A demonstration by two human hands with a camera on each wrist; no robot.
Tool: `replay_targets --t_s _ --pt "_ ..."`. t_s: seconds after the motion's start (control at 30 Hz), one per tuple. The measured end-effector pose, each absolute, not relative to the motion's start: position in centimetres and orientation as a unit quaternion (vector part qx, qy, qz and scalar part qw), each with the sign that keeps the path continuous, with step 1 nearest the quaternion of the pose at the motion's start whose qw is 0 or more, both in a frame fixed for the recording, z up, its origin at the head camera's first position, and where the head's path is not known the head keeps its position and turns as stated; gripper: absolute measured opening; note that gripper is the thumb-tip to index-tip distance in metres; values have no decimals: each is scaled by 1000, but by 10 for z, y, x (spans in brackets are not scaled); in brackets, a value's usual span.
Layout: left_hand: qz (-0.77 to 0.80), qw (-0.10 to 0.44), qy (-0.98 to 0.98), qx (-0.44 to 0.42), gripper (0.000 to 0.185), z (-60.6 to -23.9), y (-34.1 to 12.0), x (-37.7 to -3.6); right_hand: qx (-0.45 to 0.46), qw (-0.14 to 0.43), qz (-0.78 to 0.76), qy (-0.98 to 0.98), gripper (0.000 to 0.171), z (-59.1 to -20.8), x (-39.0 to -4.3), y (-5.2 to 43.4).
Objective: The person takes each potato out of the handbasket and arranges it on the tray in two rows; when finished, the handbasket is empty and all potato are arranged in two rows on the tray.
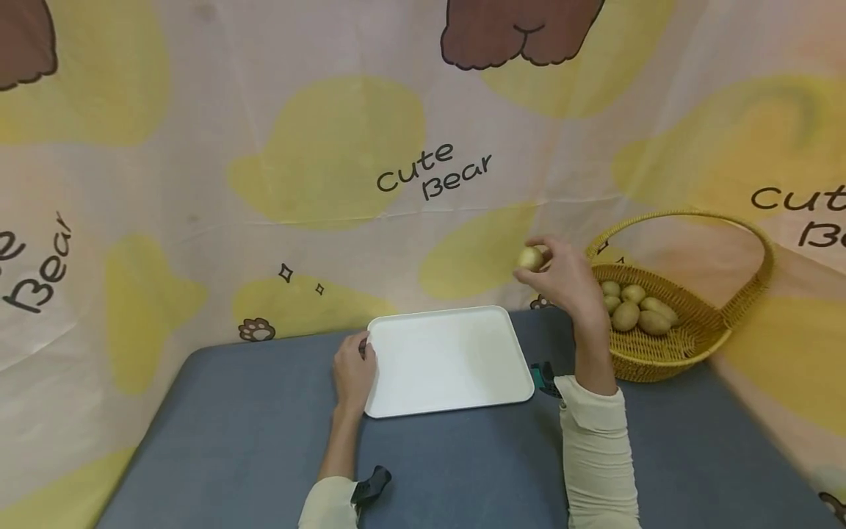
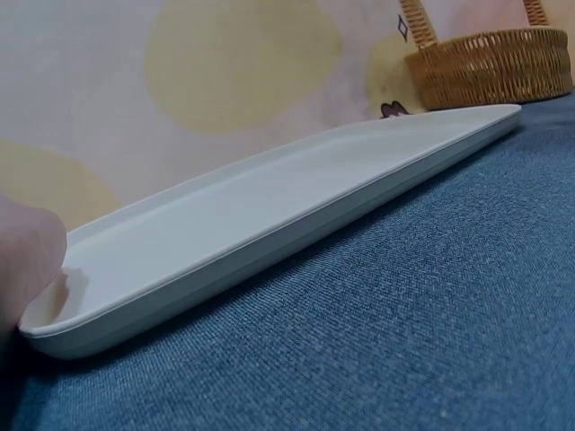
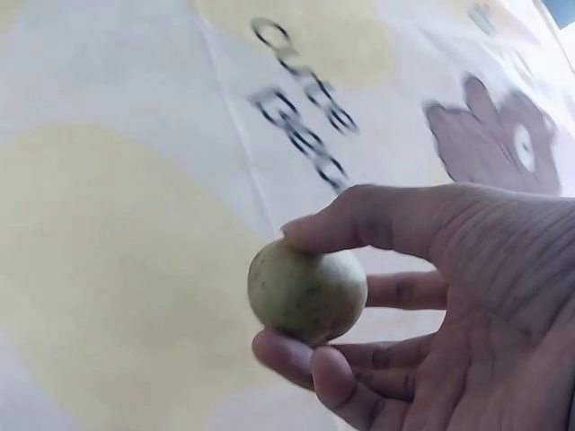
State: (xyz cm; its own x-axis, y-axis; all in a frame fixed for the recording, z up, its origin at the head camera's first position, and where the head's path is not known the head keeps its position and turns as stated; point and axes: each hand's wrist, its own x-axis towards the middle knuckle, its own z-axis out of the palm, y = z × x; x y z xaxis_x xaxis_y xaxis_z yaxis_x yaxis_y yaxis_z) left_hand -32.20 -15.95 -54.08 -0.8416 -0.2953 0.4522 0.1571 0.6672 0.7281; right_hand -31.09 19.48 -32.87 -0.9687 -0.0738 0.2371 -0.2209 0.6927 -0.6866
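1. A small round potato [image 1: 530, 258] is being held up in the air by the right hand [image 1: 562, 283], above the far right corner of the white tray [image 1: 449, 360] and just left of the wicker basket [image 1: 681, 323].
2. In the right wrist view the potato [image 3: 307, 292] is sitting pinched between the thumb above and the fingertips [image 3: 287, 352] below, clear of the palm; its skin is looking pale yellow-green with fine specks.
3. The left hand [image 1: 354, 371] is resting on the table [image 1: 231, 433] at the tray's left edge, its fingers curling against the rim and holding it there; in the left wrist view a thumb is lying on the rim at the near end of the tray [image 2: 269, 211].
4. The tray is lying flat on the blue-grey cloth of the table, near the far edge and about midway across.
5. The wicker basket is standing by the far right corner of the table, with an arched handle, and several more potatoes [image 1: 634, 308] are lying in it.
6. A cloth backdrop [image 1: 330, 147] printed with yellow shapes, brown bears and the words "Cute Bear" is hanging behind the table.
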Motion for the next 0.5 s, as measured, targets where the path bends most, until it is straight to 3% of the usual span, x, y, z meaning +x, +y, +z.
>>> replay_targets --t_s 0.5 --pt "-404 281 -869 43 24 -540 -161 -321 271 12 378 -885 49 -384 -346 58"
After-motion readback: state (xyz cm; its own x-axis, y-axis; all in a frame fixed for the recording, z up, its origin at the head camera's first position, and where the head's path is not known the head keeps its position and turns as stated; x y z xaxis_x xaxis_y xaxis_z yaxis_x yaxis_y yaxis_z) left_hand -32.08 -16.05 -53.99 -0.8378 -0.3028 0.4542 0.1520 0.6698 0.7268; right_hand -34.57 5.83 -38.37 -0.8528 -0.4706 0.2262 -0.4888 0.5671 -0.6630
